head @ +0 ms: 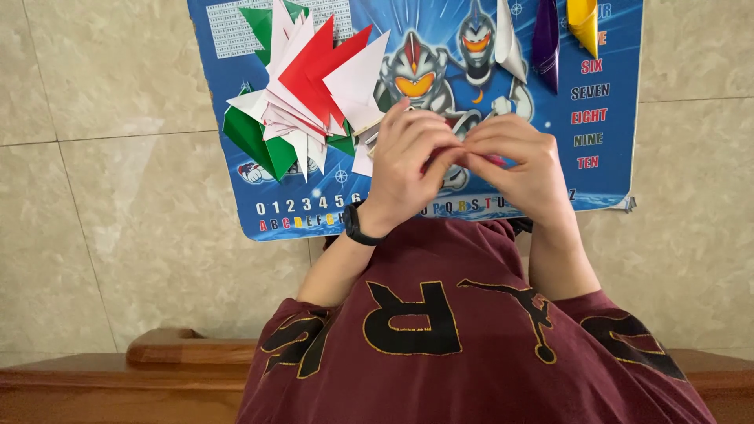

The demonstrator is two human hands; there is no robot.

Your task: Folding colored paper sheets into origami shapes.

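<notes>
My left hand [408, 161] and my right hand [518, 161] meet over a blue printed board [236, 169] on the floor. Between their fingertips they pinch a small piece of paper [496, 159], mostly hidden, with a bit of red showing. A black watch [355, 224] sits on my left wrist. Just left of my left hand lies a pile of folded red, white and green paper pieces [302, 90].
Three folded paper cones, white [509, 43], purple [546, 39] and yellow [583, 22], lie at the board's top right. Beige floor tiles [102, 196] surround the board. A wooden seat edge [118, 377] runs along the bottom, beside my maroon shirt [463, 338].
</notes>
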